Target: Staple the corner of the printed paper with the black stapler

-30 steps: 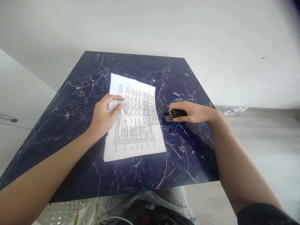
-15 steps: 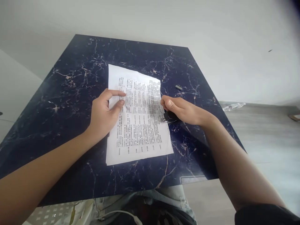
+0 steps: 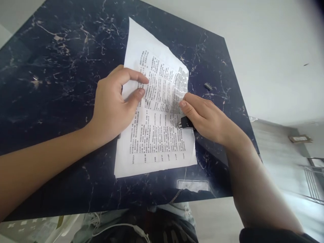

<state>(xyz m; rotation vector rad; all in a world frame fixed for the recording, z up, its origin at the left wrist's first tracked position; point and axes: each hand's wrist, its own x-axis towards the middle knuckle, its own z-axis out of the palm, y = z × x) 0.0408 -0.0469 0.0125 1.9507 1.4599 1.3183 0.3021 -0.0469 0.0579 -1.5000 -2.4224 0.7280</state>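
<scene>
Several printed sheets of paper [image 3: 157, 111] lie stacked on a dark marbled table, creased across the middle and bent up along their right side. My left hand [image 3: 117, 98] holds their left edge, thumb and forefinger on top and its other fingers hidden. My right hand [image 3: 205, 114] is closed at the right edge, around what looks like a small black stapler [image 3: 187, 122]. The stapler's metal-tipped end overlaps the paper's right margin; most of its body is hidden by the hand. Whether it is pressed down, I cannot tell.
A small dark grey piece [image 3: 208, 86], perhaps a strip of staples, lies on the table [image 3: 63, 84] beyond my right hand. A tiny curved bit [image 3: 86, 119] rests left of my left wrist. A pale rectangular label [image 3: 193, 185] is at the near edge. A white cable [image 3: 121, 225] crosses my lap.
The view has moved closer and turned. The paper's upper part is lifted and tilted more. The black stapler remains at the right edge in my right hand.
</scene>
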